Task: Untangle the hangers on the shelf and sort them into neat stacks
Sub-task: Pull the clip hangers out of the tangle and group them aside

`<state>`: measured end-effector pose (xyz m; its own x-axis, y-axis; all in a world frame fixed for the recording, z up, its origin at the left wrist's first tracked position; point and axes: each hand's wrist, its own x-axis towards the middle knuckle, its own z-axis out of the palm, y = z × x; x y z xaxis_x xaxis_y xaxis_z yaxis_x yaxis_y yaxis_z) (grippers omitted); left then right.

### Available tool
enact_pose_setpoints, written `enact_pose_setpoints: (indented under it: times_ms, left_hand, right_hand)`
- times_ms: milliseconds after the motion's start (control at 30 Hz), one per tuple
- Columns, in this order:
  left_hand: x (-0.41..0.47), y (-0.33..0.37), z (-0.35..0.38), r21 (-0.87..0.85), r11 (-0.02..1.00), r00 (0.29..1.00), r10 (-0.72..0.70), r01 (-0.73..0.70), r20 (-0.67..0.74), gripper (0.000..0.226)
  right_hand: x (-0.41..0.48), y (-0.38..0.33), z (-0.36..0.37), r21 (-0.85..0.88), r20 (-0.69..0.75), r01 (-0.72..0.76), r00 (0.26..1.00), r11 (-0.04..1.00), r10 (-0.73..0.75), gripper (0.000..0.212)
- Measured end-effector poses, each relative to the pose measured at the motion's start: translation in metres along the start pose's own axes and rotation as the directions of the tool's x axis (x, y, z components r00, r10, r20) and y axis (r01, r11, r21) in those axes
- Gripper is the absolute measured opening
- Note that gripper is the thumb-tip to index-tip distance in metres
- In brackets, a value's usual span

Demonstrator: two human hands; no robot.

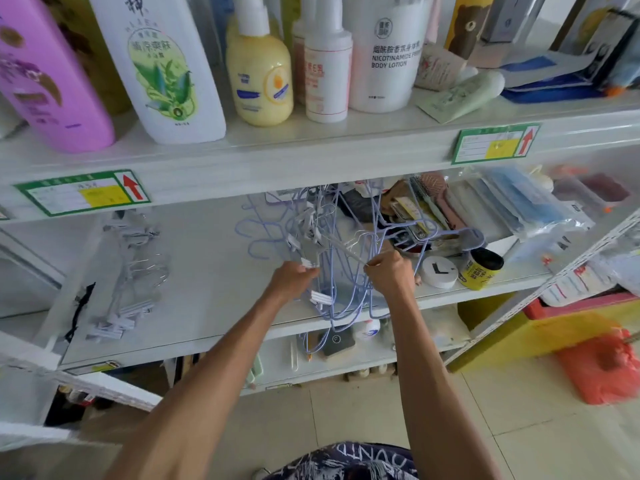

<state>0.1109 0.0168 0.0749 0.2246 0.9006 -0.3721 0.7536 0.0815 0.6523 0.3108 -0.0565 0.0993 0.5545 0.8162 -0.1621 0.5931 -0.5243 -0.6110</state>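
Note:
A tangle of pale blue wire hangers (332, 237) with white clips lies on the middle shelf (214, 289) and hangs over its front edge. My left hand (291, 280) pinches a white clip at the tangle's left side. My right hand (391, 273) grips a thin metal hanger wire at the tangle's right side. A separate pile of silver clip hangers (128, 278) lies flat at the shelf's left, apart from both hands.
Bottles of lotion and shampoo (259, 71) line the upper shelf. Right of the tangle stand a white round clock (440, 271), a yellow can (479, 268), brushes and packets of blue masks (526, 202). A red bag (602, 368) lies on the floor at right.

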Motion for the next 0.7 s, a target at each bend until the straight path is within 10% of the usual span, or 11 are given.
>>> enact_pose_setpoints:
  times_ms: [233,367,700]
  left_hand:
    - [0.003,0.028,0.032,-0.393,0.911,0.985,-0.163,0.128,-0.058,0.012]
    - [0.005,0.027,0.028,-0.461,0.879,0.961,-0.221,0.122,-0.167,0.043]
    - [-0.003,0.058,0.022,-0.589,0.793,0.957,-0.268,0.155,-0.109,0.027]
  right_hand:
    - [0.006,-0.006,-0.011,0.054,0.046,0.149,0.987,0.987,-0.152,0.013]
    - [0.004,0.003,-0.01,0.097,-0.009,0.187,0.982,0.978,-0.187,0.012]
    - [-0.008,-0.023,0.009,0.103,-0.067,0.204,0.978,0.974,-0.197,0.025]
